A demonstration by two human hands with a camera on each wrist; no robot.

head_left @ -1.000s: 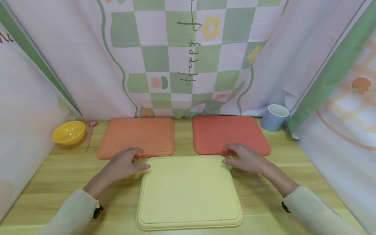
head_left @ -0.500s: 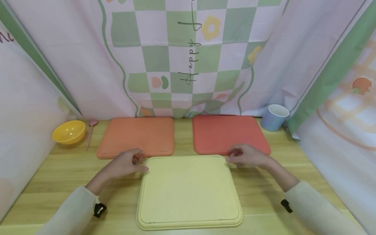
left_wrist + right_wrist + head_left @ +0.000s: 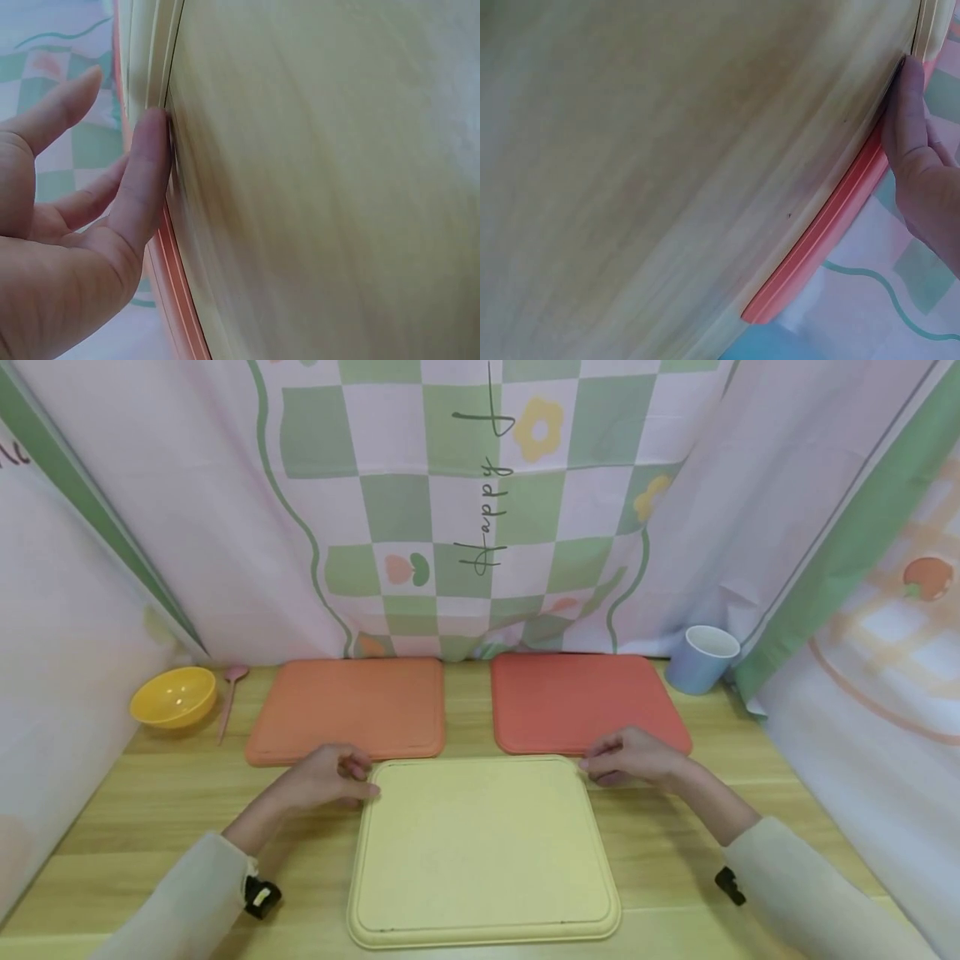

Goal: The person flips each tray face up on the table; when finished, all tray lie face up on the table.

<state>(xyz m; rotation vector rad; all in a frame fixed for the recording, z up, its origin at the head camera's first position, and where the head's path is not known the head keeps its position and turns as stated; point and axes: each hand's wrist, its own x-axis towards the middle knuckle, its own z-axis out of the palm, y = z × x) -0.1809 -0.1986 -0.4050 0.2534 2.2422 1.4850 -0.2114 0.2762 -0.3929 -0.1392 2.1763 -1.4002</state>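
Observation:
A pale yellow rectangular board, round-cornered with a groove inside its rim, lies flat on the table. My left hand is at its far left corner, thumb against the edge and the other fingers loosely bent. In the left wrist view the thumb meets the yellow rim at table level, while another finger stands apart from it. At the far right corner is my right hand, fingers bent. The right wrist view has its thumb along the yellow edge; its other fingers are mostly hidden there.
Behind the yellow board lie an orange board on the left and a red board on the right. A yellow bowl and pink spoon sit far left. A blue cup stands far right, by the patterned curtain.
My right hand has drawn slightly right, its fingers bending in from over the red board. My left hand has shifted slightly lower beside the yellow board, which stays put.

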